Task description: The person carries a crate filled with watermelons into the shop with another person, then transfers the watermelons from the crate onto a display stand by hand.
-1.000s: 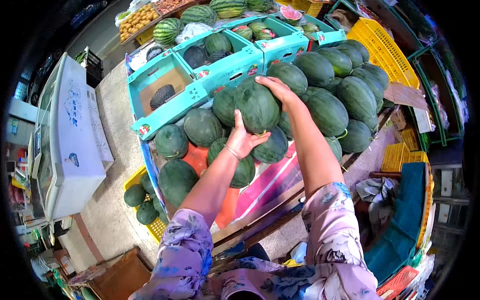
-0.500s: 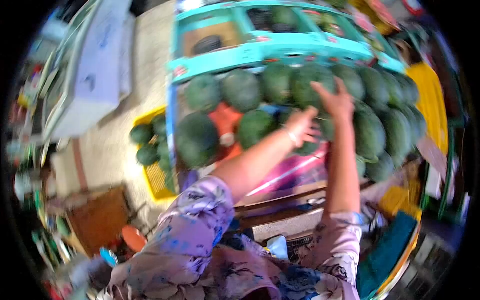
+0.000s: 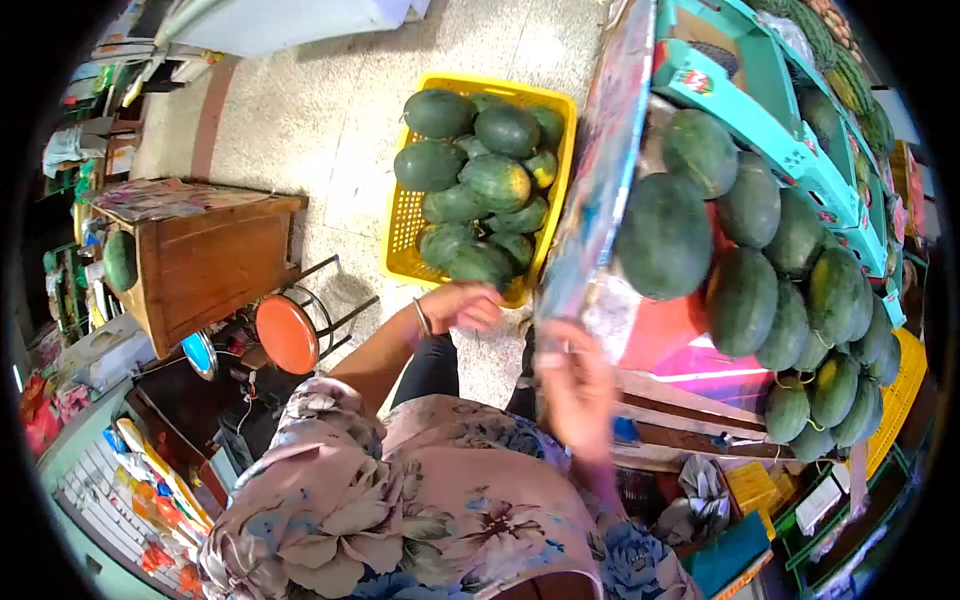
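Smooth, oval, dark green watermelons (image 3: 428, 165), heaped several deep, within a rectangular yellow plastic basket with perforated walls (image 3: 405, 235); one near mid-heap with a yellow-orange patch at its end. Basket upright on the pale speckled floor (image 3: 345, 130), just beside the long side of the surface.

Left hand (image 3: 462, 308), with bracelet at the wrist: over the basket's near edge, close to the lowest fruit. Fingers loosely curled and released, with no fruit in grasp; cannot tell whether touching the rim.

Right hand (image 3: 580, 385): blurred, beside the near corner of the surface (image 3: 660, 330), covered partly in red and pink. No held item visible; cannot tell whether fingers slack or clenched, nor whether in contact with the edge.

Further out, on the surface: large dark green watermelons (image 3: 742, 302) in close-set rows, and turquoise cardboard boxes (image 3: 750, 115) behind. Opposite side, on the floor: round orange-red stool (image 3: 286, 334) and brown wooden cabinet (image 3: 215, 260).

Change noted: both hands now away from the fruit on the surface, among which placed half a second ago; view swung round to the basket. Indicates, by judgement, a break in handling there and attention at the basket.
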The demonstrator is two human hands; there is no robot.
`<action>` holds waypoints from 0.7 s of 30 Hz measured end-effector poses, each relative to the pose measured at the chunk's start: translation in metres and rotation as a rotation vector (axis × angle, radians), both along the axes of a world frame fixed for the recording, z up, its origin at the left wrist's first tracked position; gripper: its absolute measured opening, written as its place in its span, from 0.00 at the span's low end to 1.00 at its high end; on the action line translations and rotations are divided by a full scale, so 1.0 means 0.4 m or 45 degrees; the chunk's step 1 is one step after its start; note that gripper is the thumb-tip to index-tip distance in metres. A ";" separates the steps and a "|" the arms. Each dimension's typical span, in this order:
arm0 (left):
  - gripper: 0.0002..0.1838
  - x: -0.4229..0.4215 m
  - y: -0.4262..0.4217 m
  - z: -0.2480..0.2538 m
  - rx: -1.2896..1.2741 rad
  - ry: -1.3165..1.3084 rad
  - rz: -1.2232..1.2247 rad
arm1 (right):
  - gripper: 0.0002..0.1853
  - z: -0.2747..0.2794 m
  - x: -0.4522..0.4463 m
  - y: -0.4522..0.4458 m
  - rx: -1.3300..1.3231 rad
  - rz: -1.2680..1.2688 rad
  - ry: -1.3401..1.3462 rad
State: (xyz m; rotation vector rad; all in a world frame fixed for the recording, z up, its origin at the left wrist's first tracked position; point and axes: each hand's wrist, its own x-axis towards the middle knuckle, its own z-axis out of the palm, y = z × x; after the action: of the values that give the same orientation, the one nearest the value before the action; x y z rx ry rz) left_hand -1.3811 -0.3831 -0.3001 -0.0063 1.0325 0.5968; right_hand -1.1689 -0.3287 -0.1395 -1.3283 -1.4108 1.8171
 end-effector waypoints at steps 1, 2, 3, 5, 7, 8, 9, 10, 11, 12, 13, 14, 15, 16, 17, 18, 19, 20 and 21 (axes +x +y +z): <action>0.15 -0.061 -0.060 -0.111 -0.140 0.170 0.076 | 0.19 -0.035 -0.095 -0.038 -0.229 0.120 0.069; 0.15 -0.110 -0.111 -0.218 -0.360 0.405 0.149 | 0.19 -0.144 -0.170 -0.109 -0.466 0.073 0.122; 0.15 -0.150 -0.157 -0.296 -0.454 0.480 0.348 | 0.20 -0.233 -0.234 -0.155 -0.896 -0.066 -0.007; 0.15 -0.205 -0.193 -0.395 -0.425 0.506 0.382 | 0.22 -0.541 -0.274 -0.297 -0.633 0.035 -0.376; 0.14 -0.247 -0.208 -0.514 -0.308 0.476 0.424 | 0.20 -0.668 -0.311 -0.279 -0.412 -0.362 -0.516; 0.14 -0.255 -0.239 -0.602 -0.232 0.441 0.482 | 0.23 -0.820 -0.293 -0.308 -0.297 -0.660 -0.264; 0.11 -0.266 -0.250 -0.693 -0.286 0.396 0.422 | 0.25 -0.890 -0.274 -0.290 -0.082 -0.543 -0.615; 0.11 -0.250 -0.250 -0.725 -0.299 0.368 0.409 | 0.26 -0.920 -0.262 -0.253 -0.018 -0.517 -0.771; 0.13 -0.229 -0.225 -0.740 -0.340 0.345 0.433 | 0.28 -0.963 -0.263 -0.222 0.066 -0.681 -0.611; 0.14 -0.205 -0.189 -0.741 -0.381 0.324 0.456 | 0.28 -0.984 -0.264 -0.182 0.066 -0.691 -0.637; 0.18 -0.172 -0.149 -0.715 -0.387 0.422 0.482 | 0.28 -0.988 -0.267 -0.134 -0.296 -0.686 -0.682; 0.18 -0.159 -0.138 -0.725 -0.390 0.401 0.464 | 0.29 -1.001 -0.266 -0.108 -0.662 -0.681 -0.715; 0.19 -0.147 -0.126 -0.736 -0.434 0.354 0.568 | 0.29 -1.044 -0.257 -0.109 -0.659 -0.705 -0.732; 0.21 -0.142 -0.101 -0.718 -0.474 0.308 0.665 | 0.28 -1.085 -0.247 -0.120 -0.698 -0.716 -0.393; 0.20 -0.139 -0.073 -0.691 -0.633 0.269 0.731 | 0.28 -1.114 -0.229 -0.133 -0.712 -0.730 -0.050; 0.21 -0.132 -0.119 -0.773 -0.444 0.082 0.729 | 0.27 -1.094 -0.235 -0.128 -0.638 -0.654 -0.146; 0.23 -0.132 -0.166 -0.854 -0.259 -0.119 0.708 | 0.26 -1.050 -0.254 -0.123 -0.564 -0.593 -0.251; 0.25 -0.143 -0.137 -0.758 -0.157 -0.245 0.659 | 0.27 -1.002 -0.280 -0.129 -0.554 -0.661 -0.217; 0.26 -0.161 -0.143 -0.735 -0.056 -0.296 0.664 | 0.28 -0.908 -0.324 -0.120 -0.546 -0.705 -0.372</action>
State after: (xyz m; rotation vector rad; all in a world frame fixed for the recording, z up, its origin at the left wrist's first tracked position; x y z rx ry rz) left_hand -1.4455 -0.4404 -0.5942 -0.3850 0.8150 1.0201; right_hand -1.2984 -0.3766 -0.5028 -2.0255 -0.6690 1.6268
